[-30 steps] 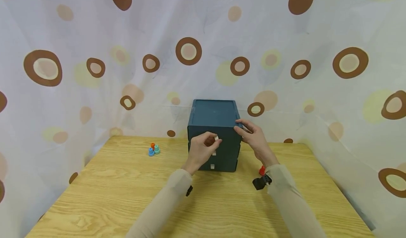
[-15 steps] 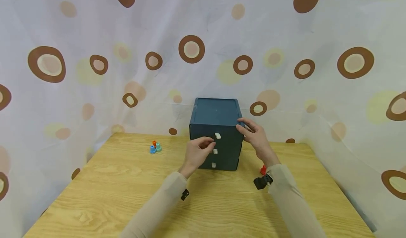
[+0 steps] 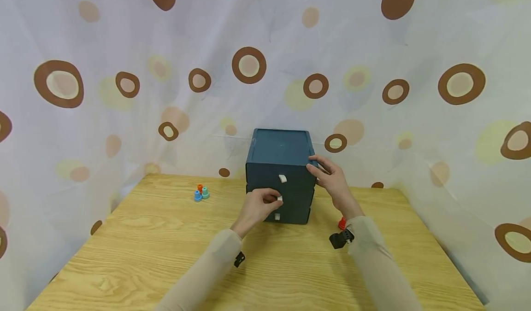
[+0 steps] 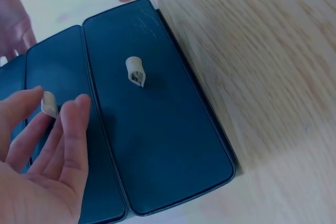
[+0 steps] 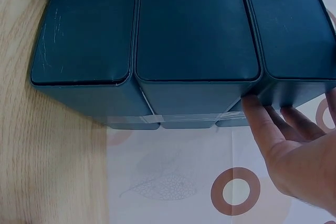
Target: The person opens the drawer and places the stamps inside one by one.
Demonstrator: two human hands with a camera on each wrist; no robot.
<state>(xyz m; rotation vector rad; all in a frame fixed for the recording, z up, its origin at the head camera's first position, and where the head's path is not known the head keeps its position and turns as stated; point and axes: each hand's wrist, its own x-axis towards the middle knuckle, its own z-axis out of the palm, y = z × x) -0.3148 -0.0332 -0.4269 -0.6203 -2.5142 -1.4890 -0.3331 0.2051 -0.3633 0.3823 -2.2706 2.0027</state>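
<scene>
A dark blue cabinet with three stacked drawers stands on the table, each front bearing a small white pull. My left hand is at the middle drawer, its thumb and index finger pinching that drawer's white pull. Above it, the top drawer's pull sits tilted; below is the bottom drawer's pull. My right hand rests against the cabinet's upper right side, near the front corner. In the right wrist view its fairly straight fingers touch the top drawer's side. All three drawers look closed.
To the left on the wooden table stand small cone-shaped pieces: blue, teal and orange. A red piece stands by my right wrist, partly hidden. Behind the cabinet hangs a patterned curtain.
My left hand has let go of the top drawer's pull, moved down and taken hold of the middle one. The right hand has stayed at the cabinet's side.
</scene>
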